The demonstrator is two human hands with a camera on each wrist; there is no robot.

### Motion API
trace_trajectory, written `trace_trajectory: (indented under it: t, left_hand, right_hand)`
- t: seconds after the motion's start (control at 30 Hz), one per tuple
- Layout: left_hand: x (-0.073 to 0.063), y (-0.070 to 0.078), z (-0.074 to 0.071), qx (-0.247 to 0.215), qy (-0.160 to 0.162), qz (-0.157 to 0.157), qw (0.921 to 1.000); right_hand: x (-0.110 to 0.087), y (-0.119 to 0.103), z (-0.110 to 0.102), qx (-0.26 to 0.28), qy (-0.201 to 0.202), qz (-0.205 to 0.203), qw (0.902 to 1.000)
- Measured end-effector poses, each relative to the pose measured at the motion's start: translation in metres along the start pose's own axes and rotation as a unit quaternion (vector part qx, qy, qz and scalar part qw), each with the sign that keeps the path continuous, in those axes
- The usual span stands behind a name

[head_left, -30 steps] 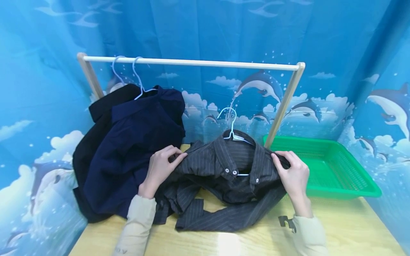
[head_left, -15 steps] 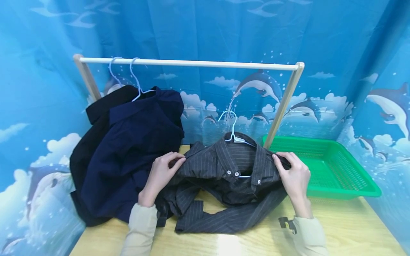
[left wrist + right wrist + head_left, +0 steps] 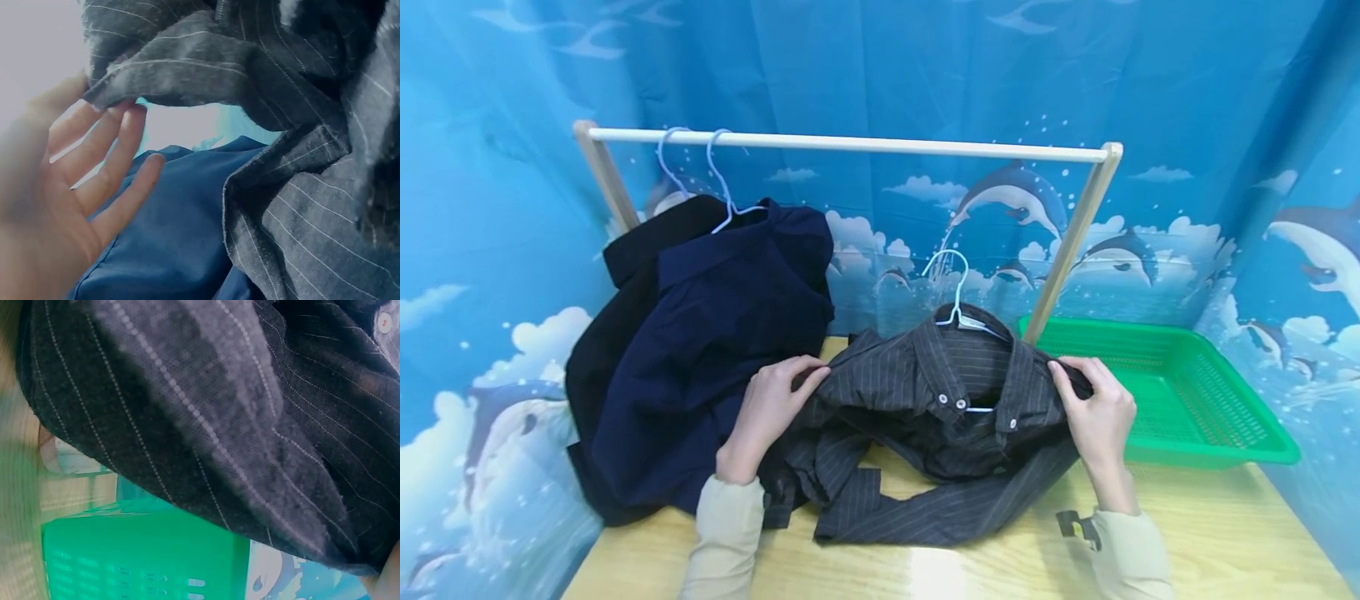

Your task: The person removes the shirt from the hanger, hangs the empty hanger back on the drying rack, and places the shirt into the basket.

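A dark grey pinstriped shirt with white buttons is held up over the table, its sleeves drooping onto the wood. Inside its collar sits a pale blue hanger, hook upward and apart from the rail. My left hand pinches one shoulder of the shirt between thumb and fingers; the left wrist view shows the cloth edge at the fingertips. At the opposite shoulder, my right hand pinches the fabric. In the right wrist view the striped cloth hides most of that hand.
A rack with a white rail stands behind. On its left hang a navy garment and a black garment on hangers. At the right is a green plastic basket. Wooden table lies below; a dolphin-print curtain surrounds it.
The shirt and its hanger have shifted slightly to the right, along with my right hand. Both hands keep their hold on the shoulders.
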State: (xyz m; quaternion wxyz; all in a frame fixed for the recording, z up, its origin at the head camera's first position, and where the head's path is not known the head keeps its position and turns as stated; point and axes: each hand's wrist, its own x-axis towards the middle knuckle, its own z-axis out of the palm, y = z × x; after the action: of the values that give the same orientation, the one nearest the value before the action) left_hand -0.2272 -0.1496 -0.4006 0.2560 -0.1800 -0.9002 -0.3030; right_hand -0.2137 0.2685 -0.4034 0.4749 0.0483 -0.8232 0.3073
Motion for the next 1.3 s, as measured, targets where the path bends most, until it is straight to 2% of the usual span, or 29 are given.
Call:
trace_trajectory:
  t: [0.3, 0.97, 1.3]
  left_hand:
    - [0.001, -0.001, -0.001, 0.007, 0.044, 0.036, 0.9984]
    - [0.0, 0.006, 0.001, 0.008, 0.055, 0.053, 0.997]
    - [0.001, 0.012, 0.008, 0.022, 0.066, 0.079, 0.9944]
  right_hand:
    - [0.0, 0.0, 0.001, 0.007, -0.003, -0.001, 1.0]
    - [-0.003, 0.001, 0.005, 0.023, -0.038, -0.031, 0.9985]
    - [-0.006, -0.004, 0.011, 0.029, -0.055, -0.042, 0.9972]
